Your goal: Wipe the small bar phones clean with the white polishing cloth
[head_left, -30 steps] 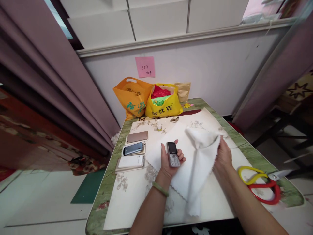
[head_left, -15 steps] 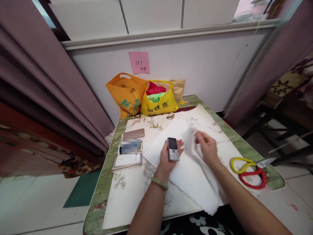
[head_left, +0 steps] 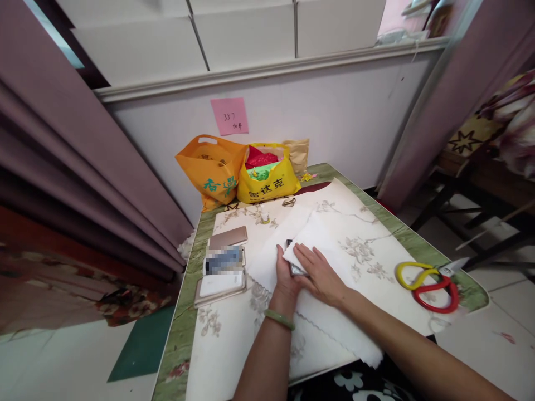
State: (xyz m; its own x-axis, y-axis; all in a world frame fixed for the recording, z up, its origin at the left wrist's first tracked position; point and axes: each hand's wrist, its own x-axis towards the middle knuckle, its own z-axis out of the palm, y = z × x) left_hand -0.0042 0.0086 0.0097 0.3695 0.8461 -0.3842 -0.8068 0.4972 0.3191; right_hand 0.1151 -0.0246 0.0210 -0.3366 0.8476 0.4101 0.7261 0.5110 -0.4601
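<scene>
Both hands were right in the middle of it! The left hand (head_left: 287, 280) lay palm up and cradled the silver phone (head_left: 298, 271), its thumb standing along the phone's left side; the other fingers were hidden under the fabric and the opposite hand, so nobody could tell how far they were curled. And in from the right came the right hand (head_left: 322, 277), fingers stretched out straight and close together, laid flat on the white cloth (head_left: 334, 328) right across the phone. Only the dark top corner and a strip of the lower end peeked out! The rest of the cloth spread over the table (head_left: 181, 340), its wavy edge running to the near side. A green bangle (head_left: 279, 319) circled the left wrist.

Over on the left, a line-up: the rose-gold phone (head_left: 228, 237) farthest, the blurred bluish phone (head_left: 224, 260) in between, the white phone (head_left: 221, 285) nearest, on top of a paler one. Out right lay the scissors (head_left: 443, 274), one handle yellow, one red. At the far end, the orange bag (head_left: 213, 172) stood left of the yellow bag (head_left: 271, 181).
</scene>
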